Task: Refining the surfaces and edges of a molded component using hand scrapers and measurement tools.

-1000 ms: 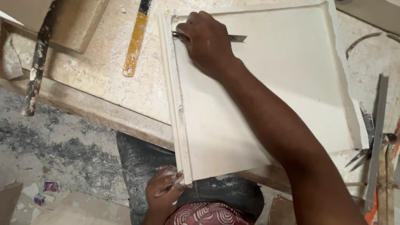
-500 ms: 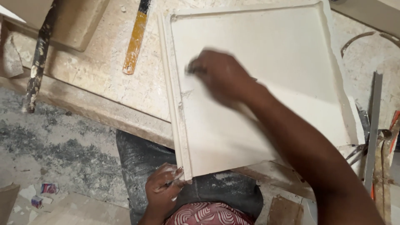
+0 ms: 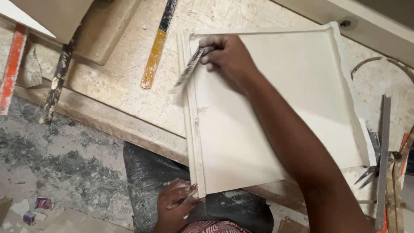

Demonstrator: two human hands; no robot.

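A white plaster panel (image 3: pixel 276 112) with a raised moulded border lies on a dusty workbench. My right hand (image 3: pixel 228 56) is at the panel's far left corner, shut on a thin metal scraping blade (image 3: pixel 188 69) whose tip hangs over the left moulding. My left hand (image 3: pixel 174 207) grips the panel's near left corner from below, fingers dusted white. My right forearm crosses the panel diagonally.
A yellow and black ruler (image 3: pixel 157 47) lies left of the panel. A paint-stained stick (image 3: pixel 56 84) and a red bar (image 3: pixel 10 69) rest at the bench's left edge. Metal tools (image 3: pixel 381 155) lie at the right. A wooden block (image 3: pixel 103 30) sits at the back left.
My right hand slid from the far corner down the panel and has come back up to the far left corner with the blade. The left hand stays at the near corner.
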